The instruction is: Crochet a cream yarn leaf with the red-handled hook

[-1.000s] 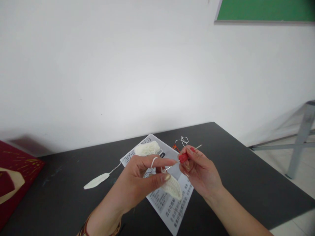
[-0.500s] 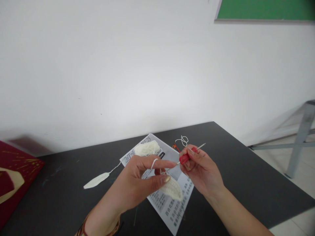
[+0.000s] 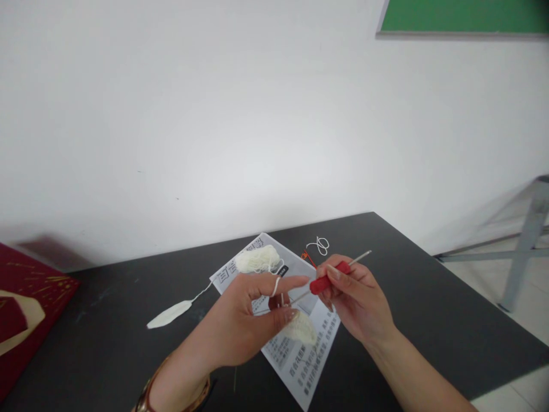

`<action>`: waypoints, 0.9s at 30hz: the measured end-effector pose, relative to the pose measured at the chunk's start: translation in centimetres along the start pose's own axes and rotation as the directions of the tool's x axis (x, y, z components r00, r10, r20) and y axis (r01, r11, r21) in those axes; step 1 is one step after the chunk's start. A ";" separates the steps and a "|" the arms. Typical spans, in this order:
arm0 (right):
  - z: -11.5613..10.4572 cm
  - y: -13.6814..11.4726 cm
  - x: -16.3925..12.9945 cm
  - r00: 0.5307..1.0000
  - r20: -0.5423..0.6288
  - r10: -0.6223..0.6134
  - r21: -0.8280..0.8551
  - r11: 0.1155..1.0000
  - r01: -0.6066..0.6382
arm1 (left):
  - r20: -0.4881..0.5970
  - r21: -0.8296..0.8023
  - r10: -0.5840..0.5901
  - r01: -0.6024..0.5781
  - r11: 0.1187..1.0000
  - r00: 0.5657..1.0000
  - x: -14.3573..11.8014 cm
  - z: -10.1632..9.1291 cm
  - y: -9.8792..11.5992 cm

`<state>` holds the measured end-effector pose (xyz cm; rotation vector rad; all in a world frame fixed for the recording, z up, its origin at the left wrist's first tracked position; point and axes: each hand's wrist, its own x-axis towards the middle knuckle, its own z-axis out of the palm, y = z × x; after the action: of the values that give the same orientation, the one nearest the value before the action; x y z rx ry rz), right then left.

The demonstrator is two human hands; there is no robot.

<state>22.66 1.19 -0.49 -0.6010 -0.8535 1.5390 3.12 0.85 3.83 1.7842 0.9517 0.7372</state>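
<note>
Head view: my left hand (image 3: pixel 244 326) pinches a small cream crocheted piece (image 3: pixel 301 330), white yarn (image 3: pixel 277 285) looped over its forefinger; my right hand (image 3: pixel 358 300) grips a red-handled metal crochet hook (image 3: pixel 330 277), both above the printed sheet (image 3: pixel 295 343) on the black desk (image 3: pixel 429 309)

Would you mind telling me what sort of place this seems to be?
Probably a classroom or workshop room: a green board hangs on the bare white wall, a plain dark table stands against it, and a grey metal frame stands on the tiled floor.
</note>
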 end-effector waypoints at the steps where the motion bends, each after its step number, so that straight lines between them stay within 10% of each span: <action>1: 0.0 0.2 0.1 1.000 -0.006 0.020 0.015 1.000 -0.020 | -0.020 0.020 -0.007 0.008 1.000 1.000 0.1 0.1 -0.2; 13: 0.4 2.6 0.5 0.959 -0.112 0.261 0.366 0.908 -0.205 | -0.066 -0.267 -0.080 0.060 0.962 0.995 1.3 1.4 -1.9; 27: 0.8 4.1 0.3 0.979 -0.096 0.181 0.127 0.977 -0.169 | -0.161 -0.384 -0.199 0.125 0.915 0.967 2.1 2.0 -2.7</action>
<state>19.54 1.27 -3.22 -0.6802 -0.6364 1.6879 5.03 2.35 0.75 1.3022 1.0014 0.9310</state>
